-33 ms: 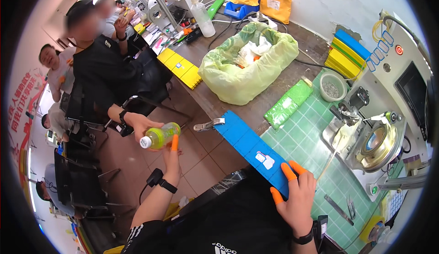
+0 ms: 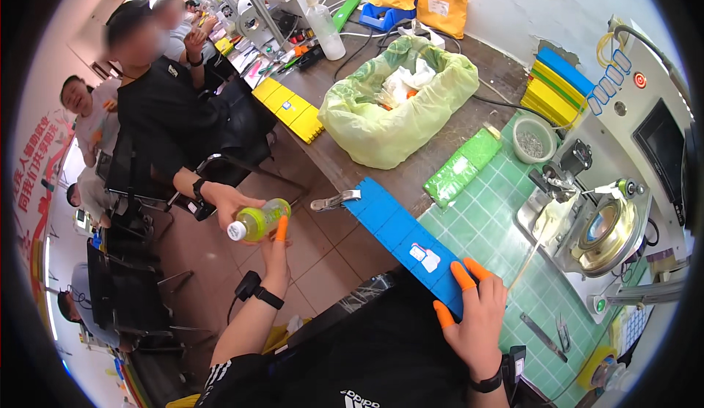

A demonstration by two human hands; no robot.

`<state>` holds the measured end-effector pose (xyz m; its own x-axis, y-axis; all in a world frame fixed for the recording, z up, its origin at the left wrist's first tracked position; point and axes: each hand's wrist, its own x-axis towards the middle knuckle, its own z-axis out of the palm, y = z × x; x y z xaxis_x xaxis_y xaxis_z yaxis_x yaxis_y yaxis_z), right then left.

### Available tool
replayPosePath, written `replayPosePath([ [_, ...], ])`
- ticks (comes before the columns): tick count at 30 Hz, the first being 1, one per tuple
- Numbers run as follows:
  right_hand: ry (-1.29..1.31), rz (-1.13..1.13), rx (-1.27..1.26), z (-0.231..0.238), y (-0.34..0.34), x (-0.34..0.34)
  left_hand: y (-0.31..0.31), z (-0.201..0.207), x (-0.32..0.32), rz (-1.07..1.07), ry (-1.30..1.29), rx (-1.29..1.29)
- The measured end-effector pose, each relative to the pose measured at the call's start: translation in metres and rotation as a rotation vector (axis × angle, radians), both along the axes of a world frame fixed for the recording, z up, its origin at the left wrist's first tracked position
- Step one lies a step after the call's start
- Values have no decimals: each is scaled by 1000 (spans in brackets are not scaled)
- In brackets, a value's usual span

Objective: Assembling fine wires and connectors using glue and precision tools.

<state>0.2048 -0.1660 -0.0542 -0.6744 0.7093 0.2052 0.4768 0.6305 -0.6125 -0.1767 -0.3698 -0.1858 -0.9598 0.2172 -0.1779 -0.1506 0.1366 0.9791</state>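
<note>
A clear bottle of yellow-green liquid with a white cap [image 2: 254, 222] is held over the gap beside the bench. My left hand [image 2: 275, 260], with an orange finger cot showing, closes round its base end; some fingers are hidden behind it. A co-worker's hand [image 2: 224, 201] grips the same bottle nearer the cap. My right hand [image 2: 475, 327] lies with fingers apart on the near end of a long blue segmented strip [image 2: 389, 221], orange cots on its thumb and two fingers. A metal clip [image 2: 334, 201] sits at the strip's far end.
A bin lined with a pale green bag [image 2: 367, 133] stands on the bench [image 2: 315, 160]. On the green mat [image 2: 488, 221] are a green packet [image 2: 462, 166], a grey bowl [image 2: 534, 140] and tweezers [image 2: 544, 336]. A machine [image 2: 601, 232] stands at right; co-workers sit at left.
The bottle has shifted very slightly to the right, with the co-worker's hand and my left hand still on it. My right hand has not moved.
</note>
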Motion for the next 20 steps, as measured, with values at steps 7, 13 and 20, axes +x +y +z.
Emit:
replayPosePath([
  [7,-24,-5,16,1,-2,2,13,-13,-11,-6,232,-42],
  [13,-21,2,21,-1,-1,-1,31,23,7,-289,175,400],
  [20,-20,2,27,-8,-3,-1,24,55,-14,-544,-124,770],
])
